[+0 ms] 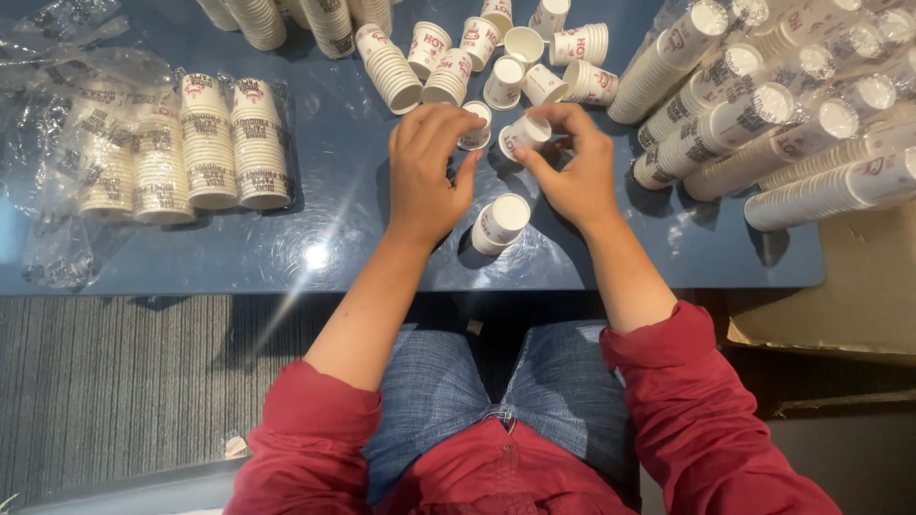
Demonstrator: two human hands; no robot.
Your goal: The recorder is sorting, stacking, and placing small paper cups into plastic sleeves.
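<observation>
**Small paper cups, one in each hand**

While both hands work above the blue bench, we note: left hand curled, fingertips pinching a small cup; right hand closed round another cup, held tilted. We judge a light rim grip best, as thin paper walls crush. A third cup lies between the wrists. Glossy plastic-wrapped stacks sit far left.

— What is escaping view?
— The long sleeved stacks of white paper cups are running off the right edge; the top stacks are being cropped.
— Anything hidden?
— The left hand is covering part of one small white paper cup.
</observation>
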